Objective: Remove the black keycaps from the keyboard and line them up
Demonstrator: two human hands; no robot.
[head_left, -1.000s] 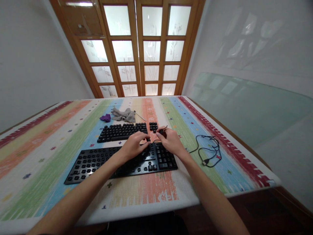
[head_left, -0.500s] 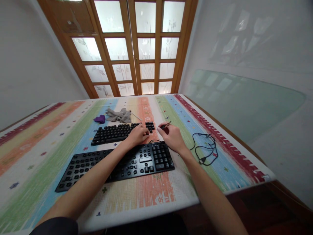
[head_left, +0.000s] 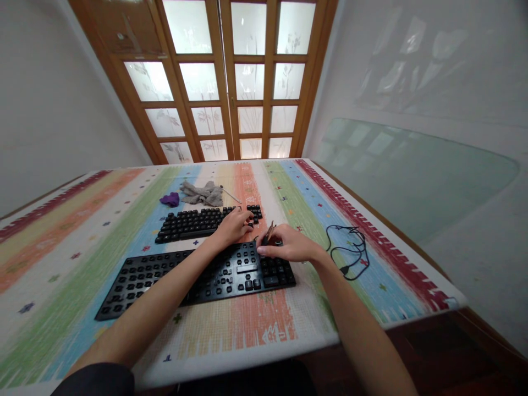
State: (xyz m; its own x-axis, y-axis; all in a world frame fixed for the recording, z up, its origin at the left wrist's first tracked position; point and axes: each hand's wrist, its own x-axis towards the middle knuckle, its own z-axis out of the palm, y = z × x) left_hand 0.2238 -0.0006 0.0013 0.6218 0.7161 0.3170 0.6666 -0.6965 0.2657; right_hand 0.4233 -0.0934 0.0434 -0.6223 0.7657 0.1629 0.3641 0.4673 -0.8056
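Observation:
A black keyboard (head_left: 193,275) lies across the tablecloth, with bare key sockets over most of it and keys on its number pad. Behind it, loose black keycaps (head_left: 190,223) are laid out in rows. My left hand (head_left: 235,226) is at the right end of these rows. Its fingers are curled in towards the thumb; anything between them is too small to make out. Over the top of the number pad, my right hand (head_left: 289,243) pinches a small dark pronged tool (head_left: 269,233), its thin brownish tips pointing up. The fingers cover part of the number pad.
A coiled black cable (head_left: 348,247) lies to the right of the keyboard. At the back are a grey cloth (head_left: 201,193), a purple cloth (head_left: 170,199) and a thin pale stick (head_left: 231,194). The table's right edge runs beside a wall.
My right hand has moved left and towards me, from beside the keyboard to over its number pad, with the tool turned upward. My left hand has stayed nearly in place.

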